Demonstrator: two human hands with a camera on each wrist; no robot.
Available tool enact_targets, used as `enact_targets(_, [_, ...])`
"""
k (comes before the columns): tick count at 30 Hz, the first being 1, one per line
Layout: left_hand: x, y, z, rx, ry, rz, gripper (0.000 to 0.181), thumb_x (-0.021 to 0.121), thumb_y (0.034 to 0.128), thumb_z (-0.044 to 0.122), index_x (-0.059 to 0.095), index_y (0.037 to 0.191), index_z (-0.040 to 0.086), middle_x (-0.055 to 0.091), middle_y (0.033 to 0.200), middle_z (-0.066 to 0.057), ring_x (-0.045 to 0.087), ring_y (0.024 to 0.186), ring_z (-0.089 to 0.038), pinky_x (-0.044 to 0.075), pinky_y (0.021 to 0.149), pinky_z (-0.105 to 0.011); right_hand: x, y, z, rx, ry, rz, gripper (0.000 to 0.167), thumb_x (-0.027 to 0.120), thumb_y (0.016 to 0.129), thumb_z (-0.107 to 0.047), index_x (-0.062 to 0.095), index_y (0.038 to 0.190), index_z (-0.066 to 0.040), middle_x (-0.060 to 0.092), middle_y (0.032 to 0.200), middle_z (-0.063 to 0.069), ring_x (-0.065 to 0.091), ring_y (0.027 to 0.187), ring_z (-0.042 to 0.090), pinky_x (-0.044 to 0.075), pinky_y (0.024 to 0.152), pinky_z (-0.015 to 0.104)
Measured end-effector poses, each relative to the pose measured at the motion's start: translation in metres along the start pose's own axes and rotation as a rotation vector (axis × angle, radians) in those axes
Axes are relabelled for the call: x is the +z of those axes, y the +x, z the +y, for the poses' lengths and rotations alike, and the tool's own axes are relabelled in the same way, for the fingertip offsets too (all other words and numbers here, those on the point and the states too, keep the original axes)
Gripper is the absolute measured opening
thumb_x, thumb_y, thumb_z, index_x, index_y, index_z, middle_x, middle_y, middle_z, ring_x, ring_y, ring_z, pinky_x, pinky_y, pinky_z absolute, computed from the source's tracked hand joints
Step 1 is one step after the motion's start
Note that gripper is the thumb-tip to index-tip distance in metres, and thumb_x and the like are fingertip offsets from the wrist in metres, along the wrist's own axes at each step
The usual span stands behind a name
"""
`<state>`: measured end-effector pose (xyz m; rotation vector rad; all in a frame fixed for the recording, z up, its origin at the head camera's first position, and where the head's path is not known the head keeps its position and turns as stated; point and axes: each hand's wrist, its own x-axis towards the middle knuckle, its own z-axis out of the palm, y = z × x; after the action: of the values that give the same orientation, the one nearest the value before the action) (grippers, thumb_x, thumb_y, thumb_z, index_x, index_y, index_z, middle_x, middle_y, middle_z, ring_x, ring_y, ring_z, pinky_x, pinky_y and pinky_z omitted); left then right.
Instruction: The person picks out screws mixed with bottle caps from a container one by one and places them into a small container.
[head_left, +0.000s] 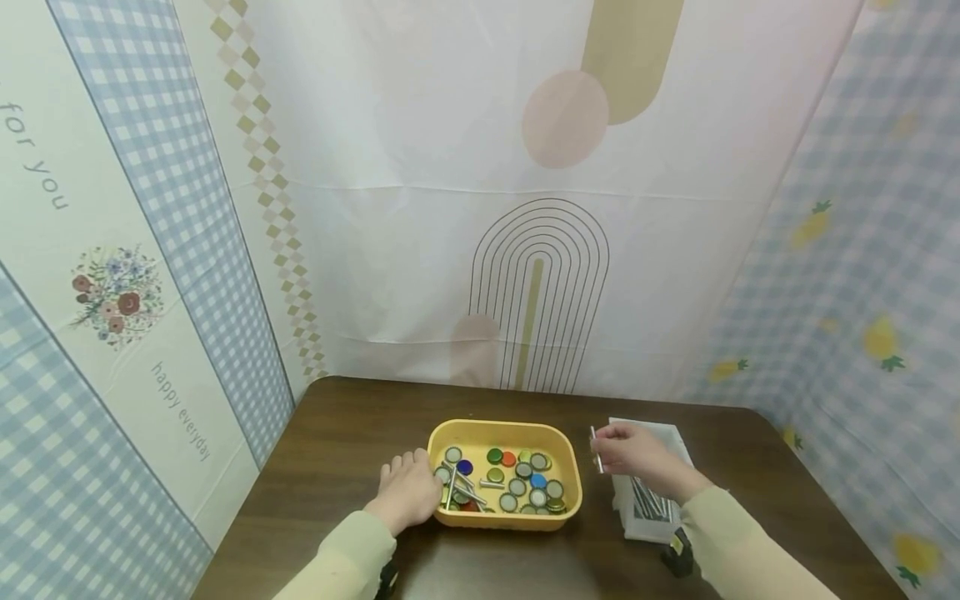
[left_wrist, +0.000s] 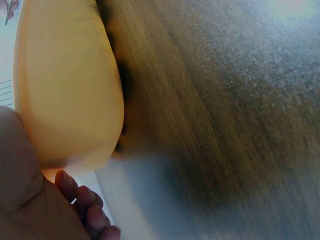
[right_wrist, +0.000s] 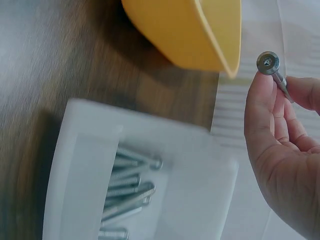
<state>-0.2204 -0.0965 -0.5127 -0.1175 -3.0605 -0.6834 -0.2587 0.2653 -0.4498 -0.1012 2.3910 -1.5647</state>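
Note:
My right hand (head_left: pixel 637 458) pinches a silver bolt (right_wrist: pixel 269 64) between thumb and fingers, above the far part of the white container. Its round, flat head with a socket faces the right wrist camera. My left hand (head_left: pixel 408 492) grips the left end of a yellow plastic basin (head_left: pixel 504 522), its fingers curled at the end wall in the left wrist view. Inside the basin lie several bottle caps (head_left: pixel 523 471) of mixed colours and several bolts (head_left: pixel 469 490), mostly toward the left. More bolts (right_wrist: pixel 127 187) lie in the white container (right_wrist: pixel 195 165), partly hidden by my right arm in the head view.
Both containers stand on a dark brown wooden table (head_left: pixel 345 417), the white one right of the basin with a gap between. A patterned white cloth (head_left: pixel 390 250) hangs behind the table, with checked cloths at both sides. Dark wrist straps show at both cuffs.

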Motion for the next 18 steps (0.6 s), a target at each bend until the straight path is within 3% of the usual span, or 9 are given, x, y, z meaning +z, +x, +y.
enact_targets(10, [0.002,0.002,-0.002,-0.004,-0.008,-0.019,0.022,0.053,0.0924,0.025,0.047,0.095,0.003,0.044,0.085,-0.009,0.041,0.084,-0.029,0.031,0.079,-0.049,-0.032,-0.009,0.014,0.072,-0.058,0.099,0.045,0.062,0.095,-0.022,0.051,0.126,0.01,0.059,0.117,0.021,0.063,0.1,0.029,0.053,0.081,0.039])
enact_targets(18, [0.001,0.002,-0.002,0.001,-0.013,-0.02,0.022,0.053,0.0922,0.024,0.047,0.095,0.004,0.044,0.085,-0.009,0.041,0.084,-0.029,0.032,0.078,-0.049,-0.045,-0.012,0.03,0.112,-0.103,0.15,0.042,0.059,0.095,-0.019,0.052,0.122,0.012,0.059,0.114,0.021,0.064,0.095,0.027,0.053,0.079,0.039])
